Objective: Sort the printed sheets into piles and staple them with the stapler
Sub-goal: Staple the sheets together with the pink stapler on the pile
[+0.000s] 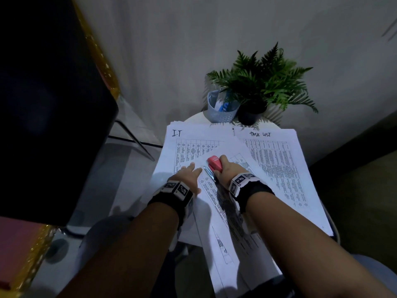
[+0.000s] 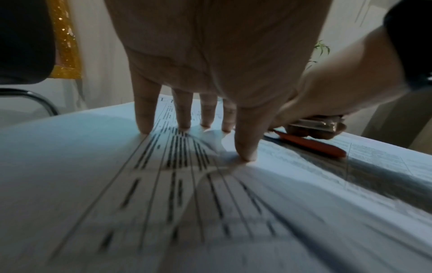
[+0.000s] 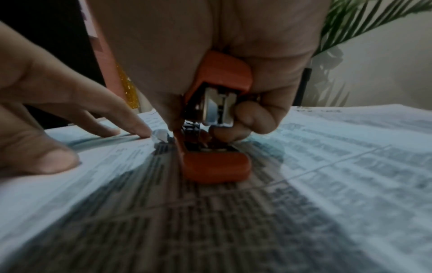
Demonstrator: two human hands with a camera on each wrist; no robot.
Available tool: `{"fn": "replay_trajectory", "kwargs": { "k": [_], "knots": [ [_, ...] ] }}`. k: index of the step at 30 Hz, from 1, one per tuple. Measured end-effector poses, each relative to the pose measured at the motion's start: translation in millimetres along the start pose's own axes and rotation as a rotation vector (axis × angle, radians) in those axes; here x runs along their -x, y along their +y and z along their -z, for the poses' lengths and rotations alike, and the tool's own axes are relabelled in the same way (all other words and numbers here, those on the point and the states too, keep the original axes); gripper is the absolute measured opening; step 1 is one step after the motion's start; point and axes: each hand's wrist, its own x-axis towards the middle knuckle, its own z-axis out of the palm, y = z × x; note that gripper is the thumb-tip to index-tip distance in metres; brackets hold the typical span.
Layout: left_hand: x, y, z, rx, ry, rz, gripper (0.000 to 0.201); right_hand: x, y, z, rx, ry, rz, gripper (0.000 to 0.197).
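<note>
While the right hand (image 1: pixel 223 172) curls around the red stapler (image 1: pixel 214 164), thumb on one side and fingers on the other, the left hand (image 1: pixel 189 176) lies beside it with fingers spread and straight, tips pressed on the paper.

Item 1, angled set of printed sheets (image 1: pixel 217 196): lies across the middle of the round white tabletop (image 1: pixel 194 117), its far corner at the stapler. The left hand's fingertips (image 2: pixel 245 155) pin it just left of that corner, likely so the sheets stay aligned under the squeeze.

Item 2, stapler: near end resting on the sheet, top arm lifted, metal magazine visible in the right wrist view; mouth points toward the corner. Whether the corner sits fully inside cannot be told.

Item 3, pile headed "I.T" (image 1: pixel 189 145): far left, under the angled set.

Item 4, pile headed "TASK LIST" (image 1: pixel 277 160): far right, well apart from the hands. Separate headings suggest sorting is done or nearly so.

Item 5, metal paper clip (image 1: pixel 208 172): between the two hands, on the sheets.

Item 6, pale mesh holder (image 1: pixel 221 110) and potted fern (image 1: pixel 264 82): far edge, clear of the work.
</note>
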Motion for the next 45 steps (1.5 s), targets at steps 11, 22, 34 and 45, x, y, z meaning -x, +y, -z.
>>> {"fn": "replay_trajectory", "kwargs": {
  "k": [11, 22, 34, 45],
  "knots": [
    [-0.7, 31.7, 7.5, -0.201, -0.003, 0.056, 0.090, -6.4, 37.1, 8.7, 0.004, 0.109, -0.106, 0.035],
    [-6.4, 32.1, -4.8, -0.222, 0.104, 0.057, 0.094, -11.8, 27.3, 3.7, -0.012, 0.105, -0.063, 0.036],
    [-6.7, 32.6, -5.4, -0.220, 0.122, 0.056, 0.094, -17.7, 11.0, 4.9, -0.047, 0.106, -0.064, 0.034],
    [-15.2, 31.5, -7.4, -0.215, 0.143, 0.062, 0.099, -3.9, 38.1, 6.3, 0.032, 0.150, -0.072, 0.034]
  ]
}}
